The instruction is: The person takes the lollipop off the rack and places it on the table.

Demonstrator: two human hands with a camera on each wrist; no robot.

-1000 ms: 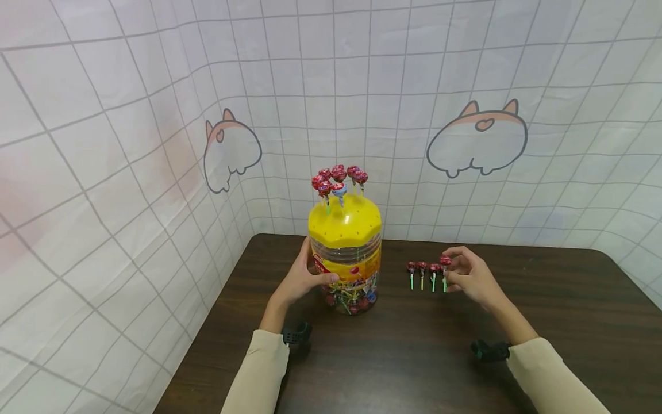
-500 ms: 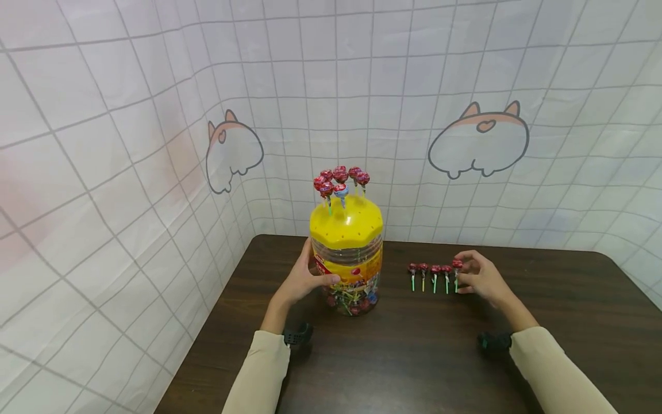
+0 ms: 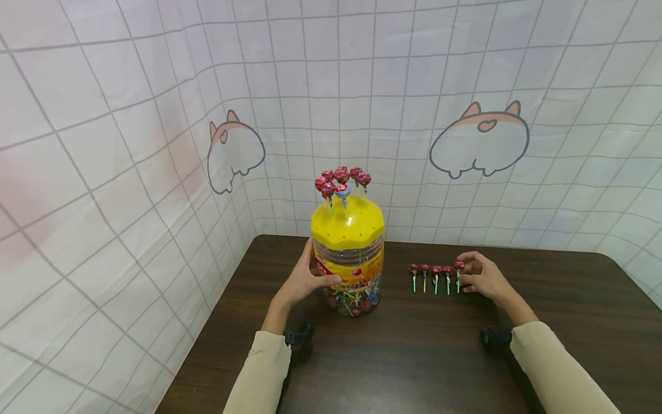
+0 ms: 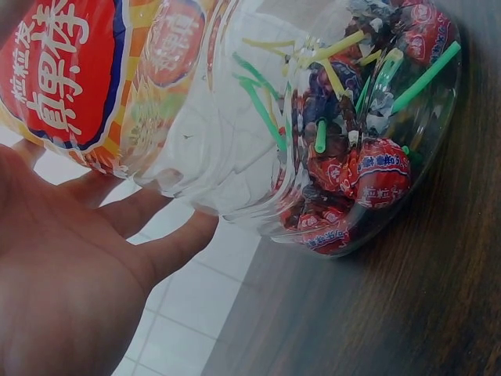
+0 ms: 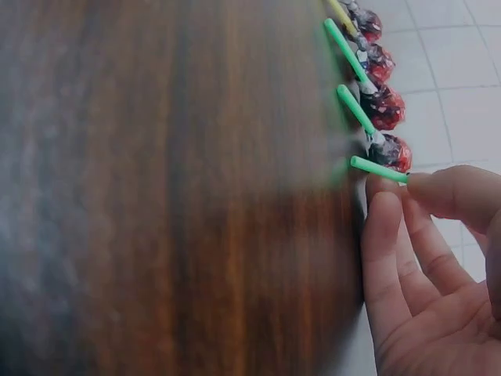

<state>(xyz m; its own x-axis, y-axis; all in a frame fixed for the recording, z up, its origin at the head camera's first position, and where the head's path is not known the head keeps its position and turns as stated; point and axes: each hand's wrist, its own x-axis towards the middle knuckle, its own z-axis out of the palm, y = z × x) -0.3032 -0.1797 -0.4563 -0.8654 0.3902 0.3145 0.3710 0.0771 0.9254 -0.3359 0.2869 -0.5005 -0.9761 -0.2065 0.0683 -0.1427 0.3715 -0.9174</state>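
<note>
A clear plastic candy jar (image 3: 357, 270) with a yellow lid (image 3: 343, 233) stands upright on the table. Red-wrapped lollipops (image 3: 341, 174) and a blue one (image 3: 342, 191) stick up from the lid. My left hand (image 3: 304, 282) holds the jar's left side, thumb across the front label, other fingers partly hidden behind it. To the right, a row of several red lollipops (image 3: 437, 279) lies on the table, sticks toward me. My right hand (image 3: 481, 280) pinches the lollipop at the row's right end; its green stick (image 5: 376, 168) pokes out past the thumb in the right wrist view.
Loose lollipops (image 4: 383, 172) fill the jar's bottom. The dark wooden table (image 3: 393, 356) reaches back to a white grid-patterned curtain (image 3: 362, 115), which also hangs along the left side.
My right hand has shifted right, and one more lollipop now shows at the row's right end, between its fingers. The left hand keeps its hold on the jar.
</note>
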